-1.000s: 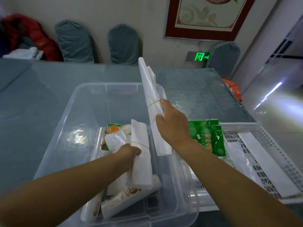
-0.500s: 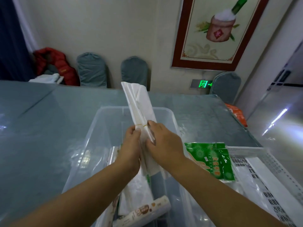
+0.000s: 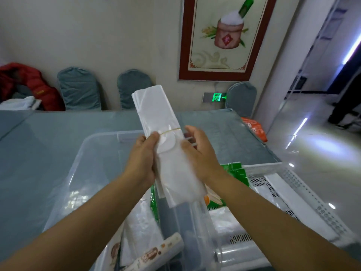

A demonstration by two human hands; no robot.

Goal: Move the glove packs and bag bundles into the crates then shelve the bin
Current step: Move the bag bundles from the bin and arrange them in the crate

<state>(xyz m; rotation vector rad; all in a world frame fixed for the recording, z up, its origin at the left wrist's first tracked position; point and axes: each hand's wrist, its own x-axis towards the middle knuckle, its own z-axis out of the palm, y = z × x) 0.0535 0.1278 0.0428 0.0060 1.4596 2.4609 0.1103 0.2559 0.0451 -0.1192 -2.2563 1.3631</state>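
Both hands (image 3: 172,159) grip unlabelled bag bundle (image 3: 166,141); rubber band (image 3: 172,130) around it.

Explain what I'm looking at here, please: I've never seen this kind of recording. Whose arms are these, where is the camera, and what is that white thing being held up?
There is no machine: a person wears a wide-angle camera on the head, so you look down along their own bare arms. The left hand and right hand together hold a bundle of white plastic bags, tied with a rubber band, above a clear plastic bin. The bin sits on a blue-grey table and holds more bags and packaged rolls. To the right is a white perforated crate with a green pack at its edge. Covered chairs and a framed picture stand behind.
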